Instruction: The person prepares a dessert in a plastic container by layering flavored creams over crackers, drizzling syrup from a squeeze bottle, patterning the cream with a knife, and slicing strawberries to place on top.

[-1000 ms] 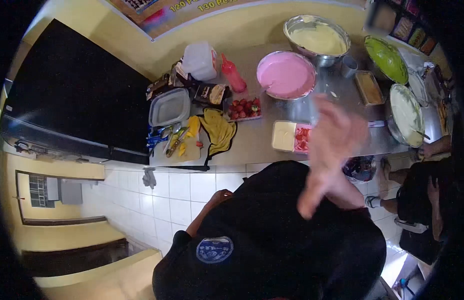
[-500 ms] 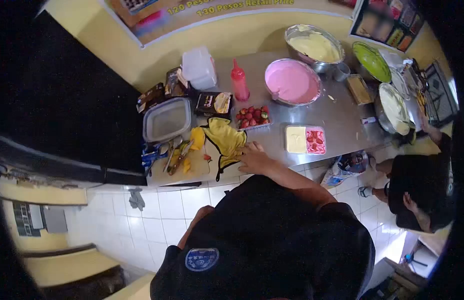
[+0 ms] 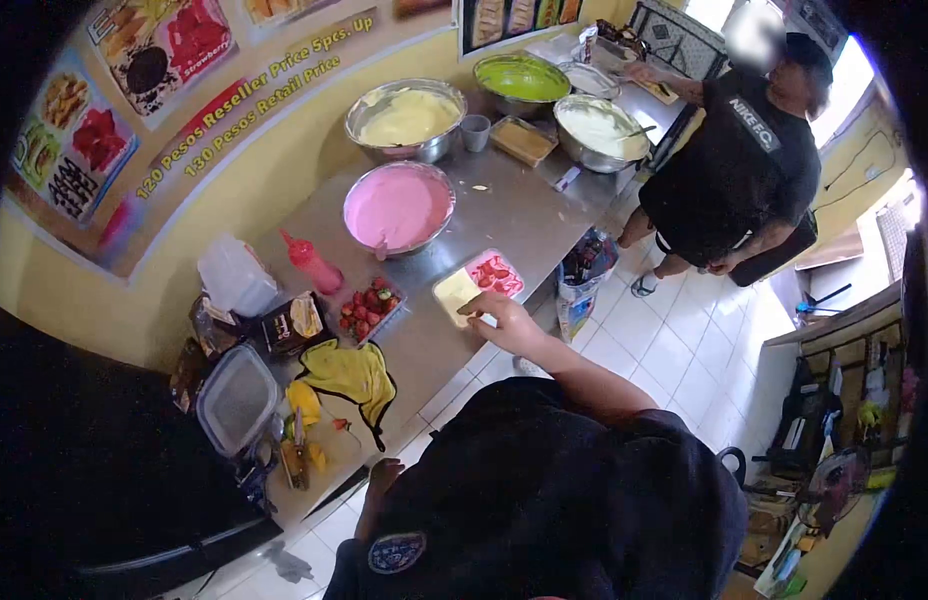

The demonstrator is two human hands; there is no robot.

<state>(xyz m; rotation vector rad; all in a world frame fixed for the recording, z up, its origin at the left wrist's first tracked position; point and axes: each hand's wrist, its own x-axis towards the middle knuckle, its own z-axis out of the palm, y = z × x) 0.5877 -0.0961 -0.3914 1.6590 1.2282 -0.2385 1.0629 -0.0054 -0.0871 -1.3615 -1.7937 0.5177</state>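
Observation:
My right hand (image 3: 496, 316) is over the cream-coloured half of a clear two-part container (image 3: 447, 302). Its fingers are bent but apart, with nothing seen between them. The other half holds pink cream topped with cut strawberries (image 3: 494, 275). My left hand (image 3: 386, 472) hangs low beside the table's front edge, and its fingers are too dark and hidden to read. Left of the container are a tray of whole strawberries (image 3: 369, 308), a red squeeze bottle (image 3: 314, 264) and a yellow cloth (image 3: 346, 374). Behind it stands a bowl of pink cream (image 3: 398, 207).
Farther back are bowls of yellow (image 3: 404, 117), green (image 3: 522, 82) and white cream (image 3: 599, 130). An empty-looking tub (image 3: 238, 398) and mango pieces with a knife (image 3: 299, 430) lie at left. Another person (image 3: 729, 165) stands at the table's far right end.
The view has swung to the right. My right hand was blurred in the air, then lay by the yellow cloth, and has since moved right to the two-part container.

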